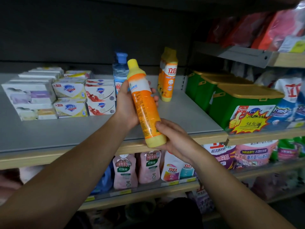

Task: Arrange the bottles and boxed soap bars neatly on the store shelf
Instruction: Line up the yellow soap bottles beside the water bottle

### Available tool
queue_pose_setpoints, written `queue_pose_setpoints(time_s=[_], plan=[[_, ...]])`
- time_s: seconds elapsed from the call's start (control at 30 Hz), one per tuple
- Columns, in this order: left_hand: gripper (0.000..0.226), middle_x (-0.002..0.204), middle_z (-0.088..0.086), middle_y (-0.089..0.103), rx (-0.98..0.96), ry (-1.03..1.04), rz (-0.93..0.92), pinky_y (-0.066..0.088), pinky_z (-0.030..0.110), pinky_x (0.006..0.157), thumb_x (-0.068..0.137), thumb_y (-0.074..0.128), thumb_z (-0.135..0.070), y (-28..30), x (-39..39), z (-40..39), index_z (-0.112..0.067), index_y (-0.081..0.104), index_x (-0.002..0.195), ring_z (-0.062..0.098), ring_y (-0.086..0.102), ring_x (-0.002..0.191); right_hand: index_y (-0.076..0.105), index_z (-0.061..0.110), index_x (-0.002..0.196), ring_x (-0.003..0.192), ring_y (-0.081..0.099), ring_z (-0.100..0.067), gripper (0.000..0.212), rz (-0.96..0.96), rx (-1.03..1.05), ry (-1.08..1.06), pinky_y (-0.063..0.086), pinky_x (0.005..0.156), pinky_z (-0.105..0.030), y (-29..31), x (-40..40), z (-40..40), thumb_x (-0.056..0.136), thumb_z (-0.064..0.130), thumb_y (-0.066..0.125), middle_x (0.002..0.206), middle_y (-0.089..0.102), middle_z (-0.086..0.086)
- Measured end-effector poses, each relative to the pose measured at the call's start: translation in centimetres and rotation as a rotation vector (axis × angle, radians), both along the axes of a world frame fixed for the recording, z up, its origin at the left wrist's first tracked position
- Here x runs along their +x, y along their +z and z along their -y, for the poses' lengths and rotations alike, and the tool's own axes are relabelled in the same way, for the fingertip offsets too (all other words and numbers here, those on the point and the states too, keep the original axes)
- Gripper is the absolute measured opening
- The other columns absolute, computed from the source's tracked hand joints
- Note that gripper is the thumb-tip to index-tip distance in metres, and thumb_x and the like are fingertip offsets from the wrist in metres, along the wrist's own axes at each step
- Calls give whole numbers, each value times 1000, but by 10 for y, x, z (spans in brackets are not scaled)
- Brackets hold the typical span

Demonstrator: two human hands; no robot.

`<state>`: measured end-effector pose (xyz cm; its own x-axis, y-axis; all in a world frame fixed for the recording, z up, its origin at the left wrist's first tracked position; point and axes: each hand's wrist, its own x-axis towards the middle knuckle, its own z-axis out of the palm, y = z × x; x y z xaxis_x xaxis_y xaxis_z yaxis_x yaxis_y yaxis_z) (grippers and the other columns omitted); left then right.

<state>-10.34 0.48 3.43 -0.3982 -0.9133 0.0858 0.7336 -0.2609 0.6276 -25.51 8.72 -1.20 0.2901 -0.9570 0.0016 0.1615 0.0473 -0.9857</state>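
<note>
Both hands [127,103] grip orange bottle [145,103] above shelf [49,134]

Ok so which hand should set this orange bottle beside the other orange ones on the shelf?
Probably the right hand: it grips the held bottle at its base, on the side of the standing orange bottles. The left hand holds mid-body.
</note>
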Motion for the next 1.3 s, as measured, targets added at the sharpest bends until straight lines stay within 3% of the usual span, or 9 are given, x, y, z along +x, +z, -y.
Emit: queue_pose_setpoints(time_s=[0.1, 0.2, 0.27, 0.37, 0.53, 0.7, 0.9, 1.03, 1.3], plan=[[64, 96, 14, 69, 24, 92, 104, 57, 39, 71, 92, 40, -64, 4, -2, 3, -8, 62, 112, 30, 69, 81, 67, 29, 110, 96, 70, -10, 23, -252, -167, -99, 56, 80, -27, 1, 2, 1, 89, 36, 66, 102, 74, 7], [43, 109, 11, 70, 6, 317, 362, 57, 47, 82, 96, 48, -51, 5, 0, 11, -17, 63, 117, 29, 68, 101, 61, 38, 112, 90, 67, 2, 29, -536, -334, -336, 52, 81, -21, 0, 1, 4, 84, 37, 71, 101, 71, 18], [29, 106, 9, 70, -21, 439, 486, 58, 47, 80, 98, 47, -42, 6, 1, 9, -19, 64, 105, 28, 67, 102, 58, 36, 121, 92, 66, -5, 41, -674, -403, -509, 51, 80, -22, 1, -2, 8, 83, 32, 73, 104, 69, 15], [31, 98, 4, 71, -3, 462, 444, 59, 40, 70, 99, 43, -46, 5, 0, 1, -21, 62, 101, 23, 71, 94, 53, 28, 134, 100, 62, -16, 56, -795, -472, -638, 47, 85, -26, -1, -4, 16, 83, 30, 75, 115, 68, 5], [26, 105, 1, 70, -167, 525, 569, 59, 37, 78, 95, 54, -45, 8, -13, -5, -22, 60, 105, 15, 70, 97, 47, 25, 139, 110, 60, -19, 66, -886, -528, -713, 41, 88, -24, -7, -6, 26, 82, 34, 77, 126, 63, 2], [19, 104, -2, 71, -401, 508, 708, 59, 32, 78, 94, 59, -35, 12, -20, 0, -20, 61, 106, 10, 70, 95, 43, 25, 138, 107, 62, -19, 71, -972, -520, -712, 52, 91, -35, -15, -13, 33, 79, 44, 77, 127, 62, 2], [18, 113, -1, 69, -620, 475, 878, 55, 43, 92, 92, 63, -34, 16, -43, 11, -28, 59, 108, 12, 66, 104, 46, 22, 133, 103, 63, -22, 68, -896, -464, -741, 45, 82, -27, -23, -25, 49, 76, 39, 80, 120, 65, -2], [21, 111, -6, 68, -709, 395, 973, 53, 34, 94, 95, 59, -32, 12, -49, 20, -27, 60, 115, 4, 65, 101, 45, 19, 133, 104, 62, -24, 64, -876, -428, -729, 42, 80, -26, -29, -33, 56, 80, 37, 77, 119, 65, -3], [52, 137, 10, 57, -946, 337, 1790, 41, 32, 103, 93, 58, -38, -51, 1, 41, -12, 51, 138, 27, 55, 124, 45, 16, 133, 109, 60, -25, 63, -882, -394, -715, 40, 84, -26, -31, -49, 80, 83, 38, 76, 124, 64, -5]])
